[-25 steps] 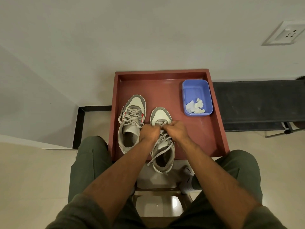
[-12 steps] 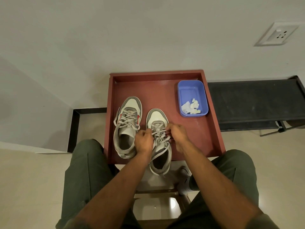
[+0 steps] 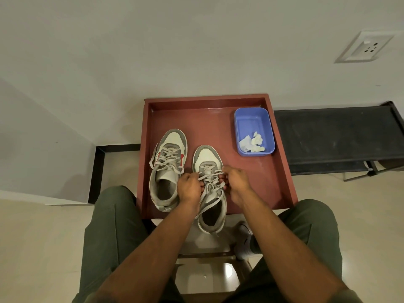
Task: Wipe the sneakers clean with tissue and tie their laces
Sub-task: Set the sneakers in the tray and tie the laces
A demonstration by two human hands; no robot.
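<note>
- The middle of the right sneaker [image 3: 207, 159] and part of its laces [image 3: 210, 179] are covered by the left hand [image 3: 189, 188] and the right hand [image 3: 237, 182].
- The fingertips of both hands are hidden among the laces; each grip cannot be made out.
- The black bench [image 3: 336, 136], right of the red tray [image 3: 277, 171], is cut off by the picture's edge.
- The crumpled pieces in the blue tub [image 3: 251, 123] are too small to tell apart.

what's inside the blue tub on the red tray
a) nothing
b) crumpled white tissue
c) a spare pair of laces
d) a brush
b: the blue tub at the far right of the red tray holds crumpled white tissue bunched at its near end, with no laces or brush in it.
</note>
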